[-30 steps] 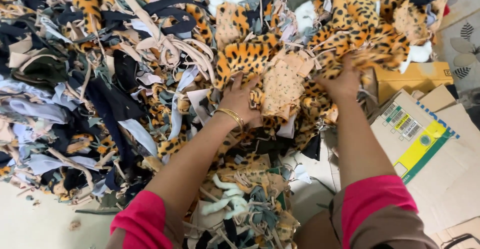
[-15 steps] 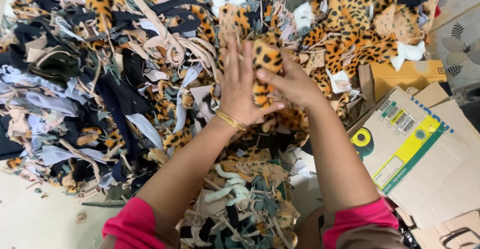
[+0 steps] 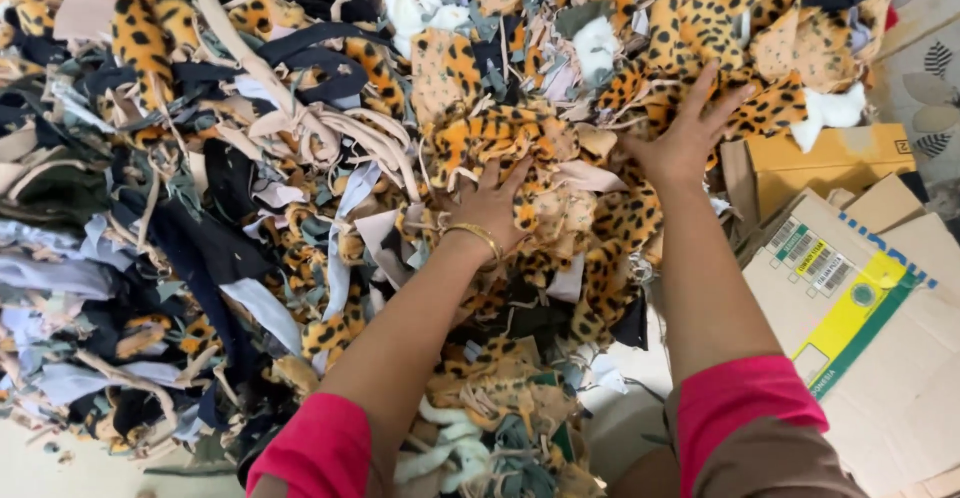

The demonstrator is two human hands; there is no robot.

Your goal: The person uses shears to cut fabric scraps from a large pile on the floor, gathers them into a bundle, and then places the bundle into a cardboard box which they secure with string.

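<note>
While both hands pressed into the scrap pile (image 3: pixel 250 208), sorting looked underway: the left hand (image 3: pixel 490 208) clutched leopard-print scraps (image 3: pixel 500 138) at frame centre, and the right hand (image 3: pixel 685 138) lay spread, fingers apart, upper right. Lifting that bundle would likely call for a firmer two-handed gather.

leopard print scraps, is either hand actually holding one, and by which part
The left hand digs its fingers into a bunched leopard-print scrap at its lower edge. The right hand lies spread flat on the pile, gripping nothing.
</note>
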